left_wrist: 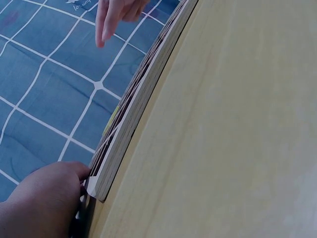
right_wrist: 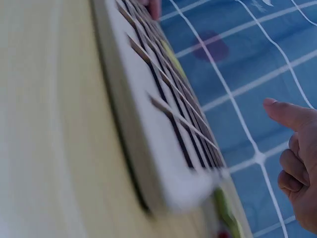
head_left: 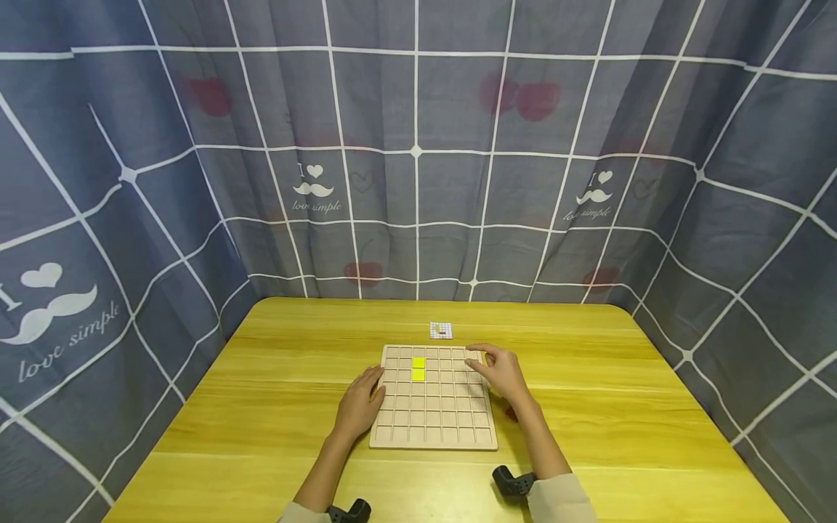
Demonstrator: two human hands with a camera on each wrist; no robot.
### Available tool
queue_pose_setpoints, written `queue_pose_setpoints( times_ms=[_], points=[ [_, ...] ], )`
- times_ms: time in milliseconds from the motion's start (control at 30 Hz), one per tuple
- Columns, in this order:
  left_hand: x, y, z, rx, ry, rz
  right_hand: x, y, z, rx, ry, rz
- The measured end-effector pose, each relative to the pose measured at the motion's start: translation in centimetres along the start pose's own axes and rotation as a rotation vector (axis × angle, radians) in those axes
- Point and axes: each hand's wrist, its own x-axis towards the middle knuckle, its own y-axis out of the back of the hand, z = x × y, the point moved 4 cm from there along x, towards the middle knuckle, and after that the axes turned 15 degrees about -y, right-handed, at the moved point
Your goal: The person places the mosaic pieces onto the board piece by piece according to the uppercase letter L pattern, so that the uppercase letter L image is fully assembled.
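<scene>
A pale wooden grid board [head_left: 434, 428] lies on the table with two yellow square tiles [head_left: 418, 369] in its upper left part, one directly above the other. My left hand [head_left: 358, 407] rests at the board's left edge, fingers along its side; the left wrist view shows this hand [left_wrist: 49, 196] right at the board's corner. Over the board's upper right edge is my right hand [head_left: 500, 372], thumb and index finger stretched out with a gap between them. In the right wrist view the right hand [right_wrist: 302, 163] has its other fingers curled and shows nothing held.
A small printed card [head_left: 441, 330] with a coloured grid pattern lies behind the board. Beside the board's right side, partly hidden by the right forearm, is a dark red thing [head_left: 511, 412]. A checked curtain [head_left: 418, 181] surrounds the yellow wooden table [head_left: 294, 341].
</scene>
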Motion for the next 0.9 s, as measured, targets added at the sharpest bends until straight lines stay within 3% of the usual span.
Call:
queue_pose_setpoints(
  times_ms=[167, 333, 533, 900],
  points=[
    [0.0, -0.1, 0.0, -0.001, -0.003, 0.001, -0.7, 3.3, 1.6, 0.007, -0.041, 0.06],
    [-0.1, -0.1, 0.0, -0.002, -0.008, -0.003, -1.3, 5.2, 3.8, -0.006, -0.096, 0.078],
    [-0.1, -0.1, -0.1, -0.001, -0.012, 0.002, -2.0, 5.8, 6.2, -0.032, -0.206, 0.027],
    [0.0, -0.1, -0.3, -0.004, 0.002, 0.002, -2.4, 5.6, 7.3, -0.212, -0.264, -0.028]
  ],
)
